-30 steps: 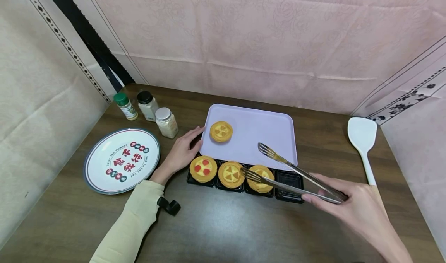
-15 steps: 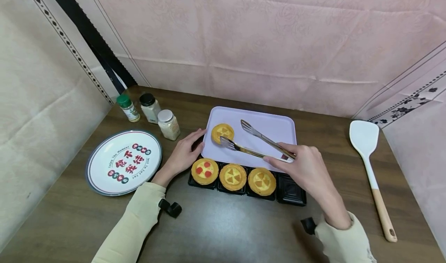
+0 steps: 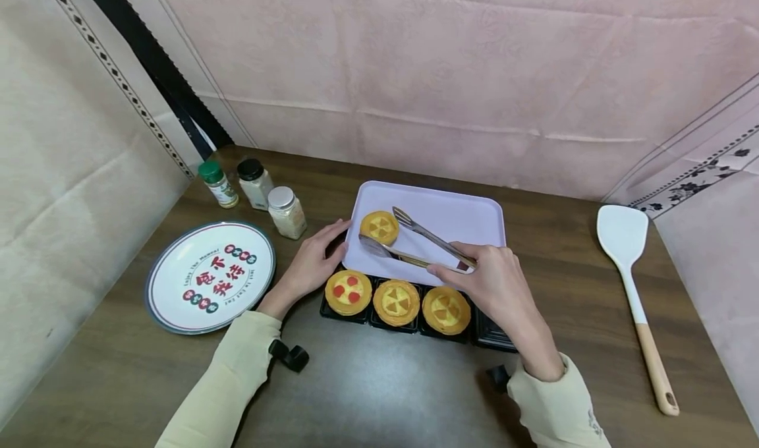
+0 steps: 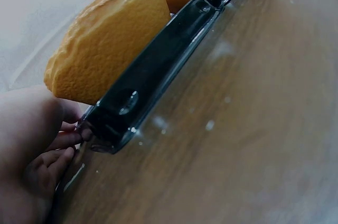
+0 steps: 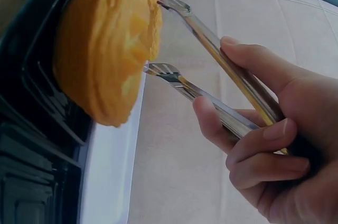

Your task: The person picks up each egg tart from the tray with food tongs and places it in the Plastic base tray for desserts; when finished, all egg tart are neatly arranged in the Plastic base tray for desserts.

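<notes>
My right hand [image 3: 489, 280] grips metal tongs [image 3: 435, 237] over the pale lilac tray [image 3: 459, 211]. The tongs' arms are spread, with one tip at the right side of a yellow tart [image 3: 379, 227] and the other at its front edge. Whether they touch it, I cannot tell. My left hand [image 3: 311, 260] rests with extended fingers at the tray's left edge, beside the end of the black plastic container [image 4: 150, 78]. That container holds a tart with red spots [image 3: 348, 292] and two plain yellow tarts [image 3: 396, 302] [image 3: 446, 310]; its right compartment [image 3: 492, 333] is partly hidden by my right hand.
A white plate [image 3: 210, 277] with red lettering lies left of my left hand. Behind it stand a green-capped jar [image 3: 218, 184], a black-capped jar [image 3: 255, 184] and a silver-capped jar [image 3: 287, 213]. A white spatula with wooden handle [image 3: 637, 309] lies at the right. Cloth walls [image 3: 439, 72] enclose the table.
My right hand has carried the tongs left and away from me, from above the black container to the tart on the tray. My left hand has stayed in place.
</notes>
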The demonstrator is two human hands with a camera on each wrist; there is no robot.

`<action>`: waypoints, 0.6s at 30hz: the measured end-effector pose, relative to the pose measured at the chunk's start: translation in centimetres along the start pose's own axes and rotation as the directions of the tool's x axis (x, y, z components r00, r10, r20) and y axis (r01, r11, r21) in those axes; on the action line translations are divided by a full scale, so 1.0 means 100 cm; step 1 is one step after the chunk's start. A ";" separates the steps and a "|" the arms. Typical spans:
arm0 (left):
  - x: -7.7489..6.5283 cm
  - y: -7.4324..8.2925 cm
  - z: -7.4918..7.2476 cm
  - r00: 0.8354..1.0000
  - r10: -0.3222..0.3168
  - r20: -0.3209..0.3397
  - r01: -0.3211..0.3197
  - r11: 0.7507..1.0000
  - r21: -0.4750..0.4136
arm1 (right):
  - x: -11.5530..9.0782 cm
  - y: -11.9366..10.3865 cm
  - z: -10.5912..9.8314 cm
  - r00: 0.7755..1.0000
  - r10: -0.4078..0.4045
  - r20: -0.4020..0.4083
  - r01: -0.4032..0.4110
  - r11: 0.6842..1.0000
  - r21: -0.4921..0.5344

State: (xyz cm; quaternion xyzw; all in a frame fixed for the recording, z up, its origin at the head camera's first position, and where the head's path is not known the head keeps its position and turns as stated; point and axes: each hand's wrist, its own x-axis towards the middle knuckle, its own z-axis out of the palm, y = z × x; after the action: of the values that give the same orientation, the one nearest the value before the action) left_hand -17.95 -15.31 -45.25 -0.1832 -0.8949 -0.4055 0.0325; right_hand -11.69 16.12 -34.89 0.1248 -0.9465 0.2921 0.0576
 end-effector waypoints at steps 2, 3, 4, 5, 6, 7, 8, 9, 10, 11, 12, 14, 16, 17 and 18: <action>0.000 0.000 -0.001 1.000 0.003 -0.003 -0.003 1.000 0.003 | 0.001 0.000 0.002 1.000 -0.009 0.000 0.009 1.000 0.007; -0.001 0.000 -0.002 1.000 0.006 -0.006 -0.006 1.000 0.004 | 0.001 -0.001 0.004 1.000 -0.013 0.001 0.013 1.000 0.012; -0.001 0.000 -0.002 1.000 0.010 -0.008 -0.009 1.000 0.004 | 0.001 -0.001 0.005 1.000 -0.019 -0.001 0.019 1.000 0.017; -0.001 0.000 -0.003 1.000 0.013 -0.009 -0.013 1.000 0.004 | 0.002 -0.001 0.005 1.000 -0.025 -0.003 0.025 1.000 0.018; -0.002 0.000 -0.003 1.000 0.014 -0.009 -0.014 1.000 0.002 | 0.002 -0.001 0.006 1.000 -0.030 -0.005 0.031 0.999 0.021; -0.002 0.000 -0.003 1.000 0.015 -0.009 -0.015 1.000 0.002 | 0.002 -0.002 0.007 0.999 -0.037 -0.010 0.037 0.999 0.020; -0.002 0.000 -0.003 1.000 0.016 -0.009 -0.016 1.000 0.002 | 0.002 -0.002 0.007 0.999 -0.045 -0.014 0.045 0.999 0.020; -0.002 0.000 -0.003 1.000 0.015 -0.009 -0.015 1.000 0.002 | 0.002 -0.002 0.008 0.998 -0.053 -0.018 0.054 0.998 0.020; -0.002 0.000 -0.003 1.000 0.015 -0.009 -0.015 1.000 0.001 | 0.002 -0.002 0.008 0.998 -0.061 -0.024 0.062 0.998 0.019; -0.002 0.000 -0.003 1.000 0.014 -0.009 -0.014 1.000 0.001 | 0.002 -0.002 0.008 0.997 -0.069 -0.028 0.070 0.997 0.018; -0.002 0.000 -0.003 1.000 0.013 -0.009 -0.013 1.000 0.001 | 0.002 -0.002 0.008 0.997 -0.075 -0.031 0.075 0.997 0.019; -0.002 0.000 -0.003 1.000 0.011 -0.009 -0.011 1.000 0.000 | 0.002 -0.001 0.009 0.996 -0.085 -0.031 0.086 0.996 0.018; -0.002 0.000 -0.003 1.000 0.010 -0.009 -0.010 1.000 -0.002 | 0.002 -0.001 0.008 0.996 -0.083 -0.028 0.084 0.996 0.017; -0.002 0.000 -0.003 1.000 0.010 -0.010 -0.010 1.000 -0.001 | 0.002 -0.001 0.008 0.996 -0.082 -0.025 0.082 0.996 0.016; -0.002 -0.001 -0.003 1.000 0.010 -0.009 -0.010 1.000 -0.001 | 0.003 -0.001 0.008 0.997 -0.077 -0.022 0.078 0.997 0.016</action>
State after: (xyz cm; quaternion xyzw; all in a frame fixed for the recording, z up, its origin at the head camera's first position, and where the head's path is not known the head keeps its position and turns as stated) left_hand -17.84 -15.58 -45.14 -0.1856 -0.8937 -0.4067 0.0386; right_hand -11.93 15.50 -35.45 0.1588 -0.9377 0.2991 0.0780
